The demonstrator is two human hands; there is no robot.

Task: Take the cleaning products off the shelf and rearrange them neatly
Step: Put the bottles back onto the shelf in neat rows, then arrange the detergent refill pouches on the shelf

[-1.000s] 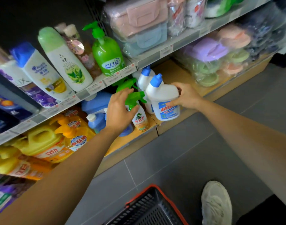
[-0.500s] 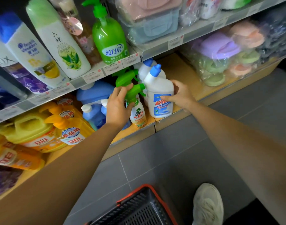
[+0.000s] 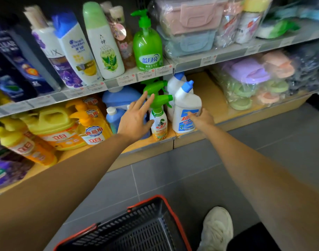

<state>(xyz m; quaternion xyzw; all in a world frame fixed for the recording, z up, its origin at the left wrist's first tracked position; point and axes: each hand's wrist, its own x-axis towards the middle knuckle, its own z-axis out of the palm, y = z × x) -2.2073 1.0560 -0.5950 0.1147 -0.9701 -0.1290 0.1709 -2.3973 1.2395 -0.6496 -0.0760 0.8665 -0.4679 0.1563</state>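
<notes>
Looking down: a dark mesh basket (image 3: 137, 229) with a red rim sits nearest on the grey tiled floor (image 3: 173, 174), a pale shoe (image 3: 218, 227) just beside it; both bare arms stretch out to the lower shelf (image 3: 209, 91), a tan wooden board.

Left hand (image 3: 135, 120): fingers released, straight and spread, tips beside the green trigger of a spray bottle (image 3: 158, 122); the thumb is at the bottle's white body; nothing grasped.

Right hand (image 3: 203, 119): thumb across the blue-and-red label of a toilet cleaner bottle (image 3: 186, 105), fingers at its right flank; cannot tell whether they clasp it or merely rest.

Toilet cleaner bottle: white, bent neck, blue cap, upright at the shelf's front edge, touching the spray bottle on its left; a twin bottle (image 3: 175, 84) stands right behind.

Spray bottle: orange-and-green print low on the body, upright; a second green trigger (image 3: 154, 86) shows behind it.

Left of these: blue jugs (image 3: 119, 98), then yellow detergent jugs (image 3: 53, 127).

Upper shelf: a green pump bottle (image 3: 148, 48) and shampoo bottles (image 3: 77, 51), leaning.
</notes>
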